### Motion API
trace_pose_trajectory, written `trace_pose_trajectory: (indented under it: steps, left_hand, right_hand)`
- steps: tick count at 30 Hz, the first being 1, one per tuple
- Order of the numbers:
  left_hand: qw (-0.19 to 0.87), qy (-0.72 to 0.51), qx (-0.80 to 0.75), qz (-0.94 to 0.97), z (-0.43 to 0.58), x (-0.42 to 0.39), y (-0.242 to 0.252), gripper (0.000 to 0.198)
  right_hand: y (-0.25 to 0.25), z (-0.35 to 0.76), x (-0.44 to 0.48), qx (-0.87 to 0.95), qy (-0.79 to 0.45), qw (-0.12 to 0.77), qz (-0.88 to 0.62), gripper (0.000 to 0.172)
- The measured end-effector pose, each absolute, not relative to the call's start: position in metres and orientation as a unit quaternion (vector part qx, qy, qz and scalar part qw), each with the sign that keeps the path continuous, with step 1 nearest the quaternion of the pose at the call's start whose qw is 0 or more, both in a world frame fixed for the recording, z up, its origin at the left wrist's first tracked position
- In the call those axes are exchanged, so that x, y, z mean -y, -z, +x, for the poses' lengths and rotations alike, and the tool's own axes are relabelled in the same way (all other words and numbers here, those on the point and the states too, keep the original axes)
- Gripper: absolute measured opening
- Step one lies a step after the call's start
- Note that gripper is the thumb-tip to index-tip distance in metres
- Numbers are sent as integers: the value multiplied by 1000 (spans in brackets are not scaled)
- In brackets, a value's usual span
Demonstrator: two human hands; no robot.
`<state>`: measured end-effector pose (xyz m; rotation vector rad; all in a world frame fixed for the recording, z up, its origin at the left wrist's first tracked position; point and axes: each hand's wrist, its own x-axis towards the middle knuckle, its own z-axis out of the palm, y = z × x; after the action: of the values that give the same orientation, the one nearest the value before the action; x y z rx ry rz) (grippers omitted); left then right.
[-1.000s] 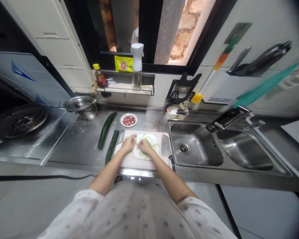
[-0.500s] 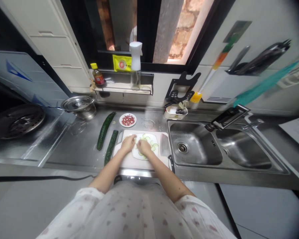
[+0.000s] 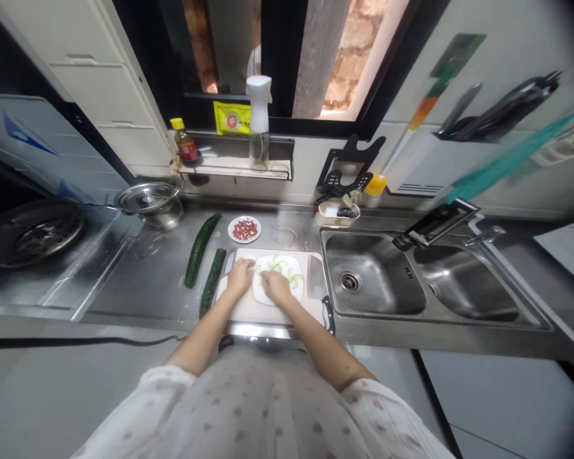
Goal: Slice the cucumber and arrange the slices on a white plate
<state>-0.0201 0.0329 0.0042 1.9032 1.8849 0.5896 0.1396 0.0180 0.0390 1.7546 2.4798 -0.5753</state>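
A white plate (image 3: 294,298) rests on the pale cutting board (image 3: 242,312), with thin cucumber slices (image 3: 278,262) arranged over its far and right parts. Just off the plate's left rim is my left hand (image 3: 240,276), fingers closed; what they hold, if anything, is hidden. My right hand (image 3: 276,286) is over the plate with its fingers pinched at a cucumber slice near the left side. A cleaver (image 3: 316,275) with a black handle lies along the board's right edge. To the left of the board are two whole cucumbers, one nearer (image 3: 213,284) and one farther (image 3: 202,250).
Behind the board sits a small plate of chopped reddish pieces (image 3: 244,229). A double sink (image 3: 373,280) lies to the right, a lidded steel pot (image 3: 155,204) to the back left. A spray bottle (image 3: 259,124) and a sauce bottle (image 3: 186,143) stand on the shelf.
My left hand has moved left, off the plate to its rim, uncovering more of the plate. My right hand has shifted slightly and stays over the plate.
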Motion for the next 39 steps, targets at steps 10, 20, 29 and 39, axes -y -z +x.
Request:
trace_pose_trajectory:
  steps: [10, 20, 29, 39]
  left_hand:
    - [197, -171, -685, 680, -12, -33, -5, 27]
    - [203, -166, -691, 674, -9, -34, -11, 26]
    - [206, -158, -682, 684, -8, -36, -13, 26]
    - [213, -159, -672, 691, -9, -37, -13, 27]
  right_hand:
    - [-45, 136, -12, -807, 163, 62, 564, 39]
    - [-46, 133, -9, -808, 151, 75, 564, 42]
    - [-38, 138, -9, -812, 151, 69, 559, 42]
    - [-36, 141, -11, -811, 160, 61, 560, 39]
